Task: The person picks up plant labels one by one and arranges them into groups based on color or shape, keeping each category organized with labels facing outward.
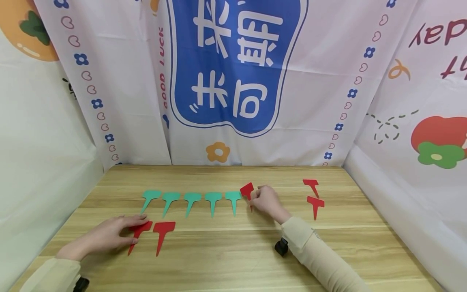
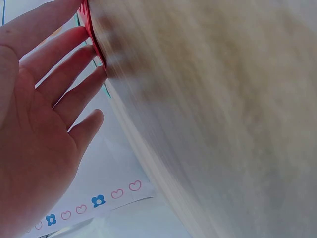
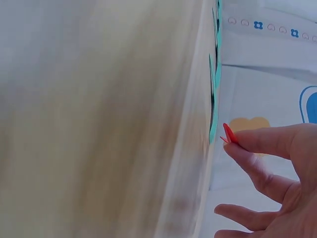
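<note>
Several teal T-shaped plant tags (image 1: 192,199) lie in a row across the middle of the wooden table (image 1: 233,251). My right hand (image 1: 265,200) pinches a red tag (image 1: 247,190) at the row's right end, tilted just above the table; the red tag (image 3: 229,134) shows between fingertip and thumb in the right wrist view. My left hand (image 1: 109,235) lies flat with straight fingers (image 2: 74,54) resting on a red tag (image 1: 139,232) at the front left. Another red tag (image 1: 163,231) lies beside it.
Two more red tags (image 1: 313,194) lie at the right of the table. Printed white cloth (image 1: 233,81) hangs close behind and on both sides. Bare wood stretches along the front edge between my forearms.
</note>
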Tool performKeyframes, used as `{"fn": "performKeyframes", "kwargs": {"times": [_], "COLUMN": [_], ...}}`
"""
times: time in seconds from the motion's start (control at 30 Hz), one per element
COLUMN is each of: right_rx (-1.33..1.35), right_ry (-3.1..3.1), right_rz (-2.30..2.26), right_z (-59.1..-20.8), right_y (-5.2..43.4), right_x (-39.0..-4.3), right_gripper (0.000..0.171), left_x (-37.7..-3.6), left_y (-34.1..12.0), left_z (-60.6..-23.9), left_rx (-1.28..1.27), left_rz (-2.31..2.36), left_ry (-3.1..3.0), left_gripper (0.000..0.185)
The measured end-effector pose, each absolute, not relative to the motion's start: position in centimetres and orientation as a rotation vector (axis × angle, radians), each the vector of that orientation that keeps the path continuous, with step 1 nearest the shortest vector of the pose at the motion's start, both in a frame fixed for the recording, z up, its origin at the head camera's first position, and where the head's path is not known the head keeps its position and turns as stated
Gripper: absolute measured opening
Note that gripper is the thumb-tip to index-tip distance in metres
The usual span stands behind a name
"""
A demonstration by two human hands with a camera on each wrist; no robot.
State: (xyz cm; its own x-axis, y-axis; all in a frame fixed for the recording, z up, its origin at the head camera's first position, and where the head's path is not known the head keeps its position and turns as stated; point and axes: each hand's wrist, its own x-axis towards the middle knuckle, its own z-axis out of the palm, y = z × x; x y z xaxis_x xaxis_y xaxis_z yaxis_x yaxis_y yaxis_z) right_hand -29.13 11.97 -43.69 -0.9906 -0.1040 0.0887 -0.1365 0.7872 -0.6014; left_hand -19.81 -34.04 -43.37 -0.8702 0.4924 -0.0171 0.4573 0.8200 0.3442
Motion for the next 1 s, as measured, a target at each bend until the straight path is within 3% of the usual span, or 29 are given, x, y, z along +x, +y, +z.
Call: {"fn": "performKeyframes", "kwargs": {"times": [0.77,1.0], "right_rx": [0.398,0.479], "right_ry": [-2.951,-2.956], "right_rz": [0.939,0.943], "right_z": [-43.6,-43.1], "right_y": [8.9,7.7], "right_x": [-27.1,-26.3], "right_gripper": [0.044,0.034], "left_x": [-19.9,-20.0], "left_y": [-34.2,-34.2], "left_z": [-43.5,-43.5], "left_rx": [0.762,0.756], "left_rz": [0.506,0.518], "left_ry": [2.897,2.887], "left_gripper": [0.06,0.061]}}
